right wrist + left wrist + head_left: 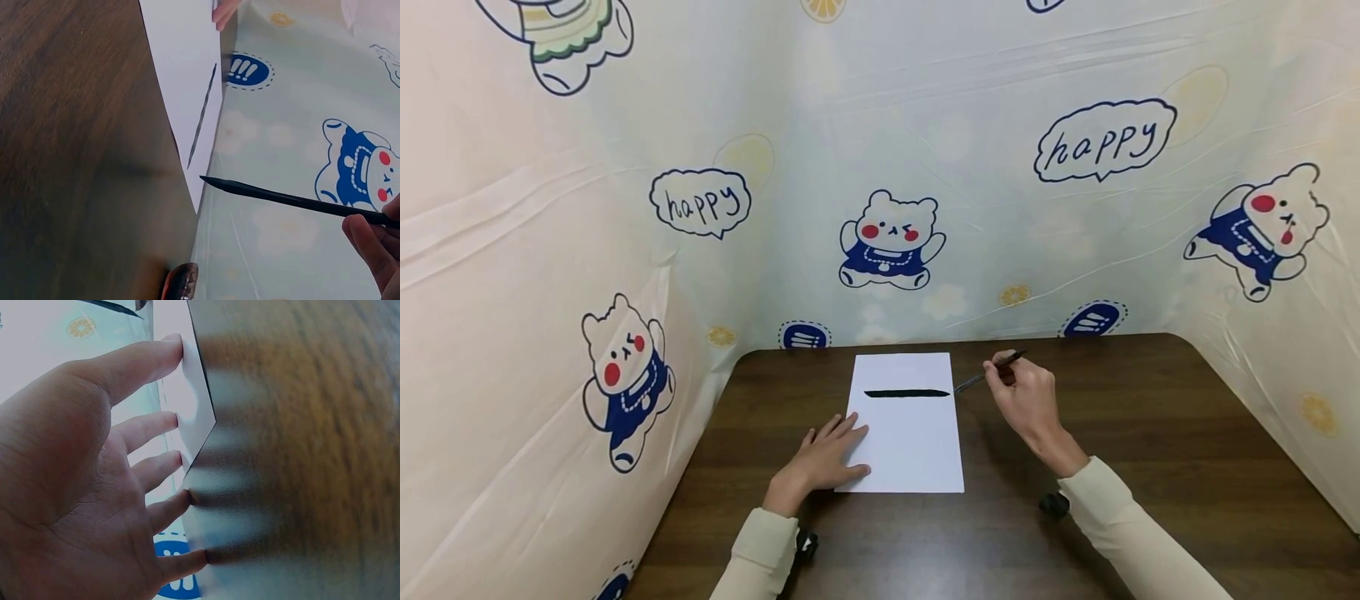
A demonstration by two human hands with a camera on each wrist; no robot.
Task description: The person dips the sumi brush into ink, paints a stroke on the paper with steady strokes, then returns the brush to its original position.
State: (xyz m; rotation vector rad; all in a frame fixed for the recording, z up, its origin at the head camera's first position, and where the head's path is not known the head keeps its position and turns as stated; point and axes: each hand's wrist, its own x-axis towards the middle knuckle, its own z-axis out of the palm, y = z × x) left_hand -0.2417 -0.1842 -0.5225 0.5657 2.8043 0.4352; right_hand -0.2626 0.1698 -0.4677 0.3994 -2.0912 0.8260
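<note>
A white sheet of paper (910, 450) lies on the table, with a thick black stroke (907, 393) running sideways across its upper part. My left hand (827, 458) rests on the sheet's left edge, fingers spread. In the left wrist view, the thumb and some fingertips (172, 419) touch the paper, while others reach the wood. My right hand (1026, 396) pinches a slim dark paintbrush (973, 382) right of the sheet. Its pointed tip is near the paper's right edge, at the stroke's right end; contact is unclear. The right wrist view shows the brush (275, 197) tapering to a point.
The brown wooden table (1135, 433) has rounded far corners. A pale printed cloth (985, 250) with bears and "happy" bubbles hangs behind and at both sides. Dark bands (1054, 505) sit at the wrists. A dark shiny object (180, 282) shows low in the right wrist view.
</note>
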